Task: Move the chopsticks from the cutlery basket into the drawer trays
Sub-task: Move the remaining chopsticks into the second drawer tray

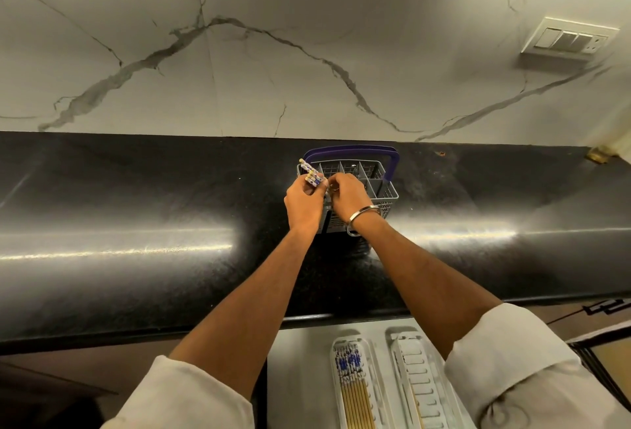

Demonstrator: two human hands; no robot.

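We log a small bundle of chopsticks (310, 174), patterned tops up, at the left end of the grey cutlery basket (382, 189), their lower parts hidden behind the hands. Left hand (305, 205): grip closed around this bundle, fingers curled on the shafts. Right hand (347, 197): fingers bunched just beside the left hand over the basket's front compartments; we cannot tell whether its grip holds anything. A metal bangle (362, 215) sits on the right wrist. The basket has a purple handle (355, 152) arched over its back and stands on the black tabletop (136, 206), near the marble wall (307, 53). Below the tabletop edge, an open drawer holds two white trays: the left tray (336, 391) already carries a row of chopsticks, the right tray (426, 377) is partly covered by the right sleeve (512, 370)
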